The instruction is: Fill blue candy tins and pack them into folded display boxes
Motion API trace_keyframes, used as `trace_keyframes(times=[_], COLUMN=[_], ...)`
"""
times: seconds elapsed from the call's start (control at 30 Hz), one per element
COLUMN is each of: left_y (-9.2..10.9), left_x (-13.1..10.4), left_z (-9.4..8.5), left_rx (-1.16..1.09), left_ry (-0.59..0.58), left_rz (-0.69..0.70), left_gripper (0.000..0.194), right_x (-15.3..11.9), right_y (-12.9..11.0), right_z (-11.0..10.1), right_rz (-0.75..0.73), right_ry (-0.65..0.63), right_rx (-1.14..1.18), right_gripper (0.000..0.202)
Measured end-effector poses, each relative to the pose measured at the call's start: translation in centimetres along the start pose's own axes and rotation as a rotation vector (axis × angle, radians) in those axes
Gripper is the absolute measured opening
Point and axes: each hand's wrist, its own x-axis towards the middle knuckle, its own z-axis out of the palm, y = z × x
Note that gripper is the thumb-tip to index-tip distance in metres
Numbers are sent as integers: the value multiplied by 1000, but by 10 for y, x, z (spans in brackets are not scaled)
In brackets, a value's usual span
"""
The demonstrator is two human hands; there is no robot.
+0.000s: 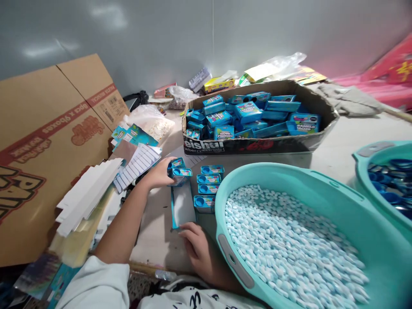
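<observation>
Head view: the left hand (160, 175) has thumb and fingers closed about at least two packs (182, 172), held at the far end of the tray (183, 206); whether their bases are seated on its floor cannot be told. The right hand (198, 251) lies at the tray's near end, fingers part-bent and loosely spread, gripping nothing visible; a fingertip appears to touch the edge. In my judgement, sound practice is to steady that near edge, keep the packs upright and square with lettering one way, and release only once they sit flush. Four packs (206, 189) stand in a column just right of the tray, beside the tub (273, 174) of candies (289, 244). Legible markings: "CARAMELO MACIZO" on packs; "eishar" on the carton (257, 146) of loose packs, its opening letters not readable; "8pcs x 9boxes" and "PALETA MUSICAL", inverted, on the cardboard box (51, 141).
</observation>
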Motion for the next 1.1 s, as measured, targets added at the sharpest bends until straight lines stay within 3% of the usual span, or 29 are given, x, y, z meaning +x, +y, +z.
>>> trace_keyframes(times=[0.27, 0.43, 0.77, 1.1], left_y=[-22, -27, -34, -7], left_x=[-19, -15, -22, -22], left_z=[8, 14, 3, -14], left_rx=[-269, -178, -187, 190], left_ry=[54, 46, -65, -98], left_rz=[-83, -98, -86, -56], left_gripper=[90, 87, 96, 96], right_x=[0, 2, 1, 1], right_y=[-2, -1, 2, 7], right_z=[-3, -1, 3, 9], right_rz=[10, -15, -5, 1], right_ry=[-16, -19, -26, -10], right_rx=[-7, 0, -32, -45], right_gripper=[31, 32, 28, 26])
